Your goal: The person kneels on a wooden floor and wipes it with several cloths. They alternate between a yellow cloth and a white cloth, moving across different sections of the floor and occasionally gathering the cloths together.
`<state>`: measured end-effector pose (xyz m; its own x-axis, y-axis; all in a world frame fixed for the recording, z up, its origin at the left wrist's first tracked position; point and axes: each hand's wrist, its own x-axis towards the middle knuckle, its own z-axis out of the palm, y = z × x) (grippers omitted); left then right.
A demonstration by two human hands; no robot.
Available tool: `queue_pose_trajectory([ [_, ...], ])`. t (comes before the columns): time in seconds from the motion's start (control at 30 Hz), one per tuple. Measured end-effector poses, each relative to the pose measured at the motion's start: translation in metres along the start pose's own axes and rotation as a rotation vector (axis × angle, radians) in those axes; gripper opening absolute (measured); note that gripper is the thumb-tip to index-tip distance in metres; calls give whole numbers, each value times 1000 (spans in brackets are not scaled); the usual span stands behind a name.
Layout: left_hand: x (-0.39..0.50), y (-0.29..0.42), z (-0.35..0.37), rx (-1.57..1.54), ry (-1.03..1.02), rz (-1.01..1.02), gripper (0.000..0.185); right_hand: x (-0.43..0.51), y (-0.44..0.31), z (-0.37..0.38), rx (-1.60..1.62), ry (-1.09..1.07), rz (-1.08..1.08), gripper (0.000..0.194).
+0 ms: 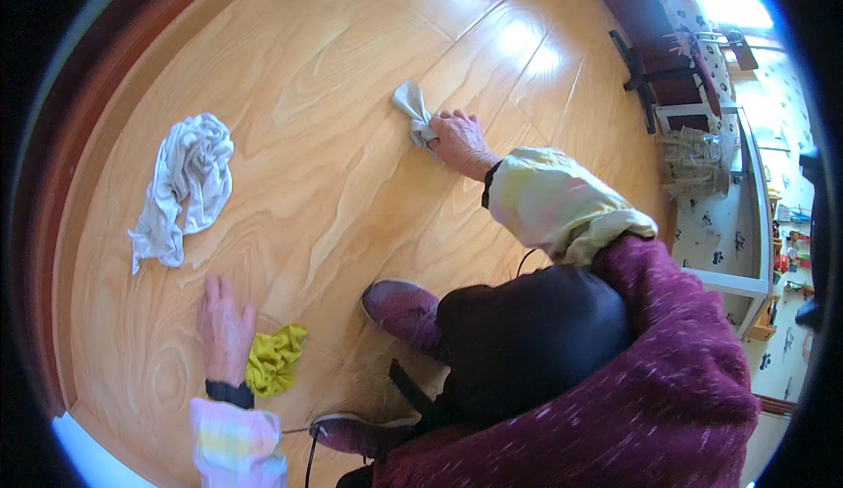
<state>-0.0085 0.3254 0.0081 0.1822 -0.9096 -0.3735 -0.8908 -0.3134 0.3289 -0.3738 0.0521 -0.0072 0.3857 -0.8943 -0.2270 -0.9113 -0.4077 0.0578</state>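
Observation:
My right hand (459, 140) grips a bunched pale grey cloth (413, 111) against the wood-patterned floor (329, 178). Part of that cloth sticks out past my fingers. Nearer the lower left, my left hand (225, 333) is palm down with its fingers extended, at or just above the floor; contact is hard to judge. Beside its thumb and wrist lies a crumpled yellow-green cloth (275, 361), partly behind the hand. Beyond my left fingertips, a larger white-grey cloth (191, 182) lies twisted in a loop on the floor.
My maroon shoes (402, 310) stand on the floor below my dark-clad knee (533, 343). A thin black cable (311, 458) hangs near one shoe. A reddish-brown raised edge (49, 225) borders the floor at left. A white-framed shelf (757, 225) and dark furniture legs (635, 80) stand at right.

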Motion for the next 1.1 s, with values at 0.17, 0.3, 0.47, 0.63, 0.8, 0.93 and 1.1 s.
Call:
queue_pose_trajectory([
  [0.17,29,65,25,-113,140,538,49,11,15,-7,-31,-29,54,19],
  [0.3,46,127,45,-90,125,581,46,21,18,-11,3,-61,239,21],
  [0.47,74,173,56,-44,204,608,45,-10,0,7,-17,33,-196,21],
  [0.63,91,185,59,26,232,556,46,18,14,-13,-30,9,55,20],
  [0.8,97,180,59,93,214,487,48,14,4,-14,-4,-44,-116,23],
  [0.93,97,178,61,180,219,503,42,9,5,-13,-38,-37,-1,23],
  [1.1,95,177,61,157,214,486,44,13,9,-12,-96,-73,31,22],
])
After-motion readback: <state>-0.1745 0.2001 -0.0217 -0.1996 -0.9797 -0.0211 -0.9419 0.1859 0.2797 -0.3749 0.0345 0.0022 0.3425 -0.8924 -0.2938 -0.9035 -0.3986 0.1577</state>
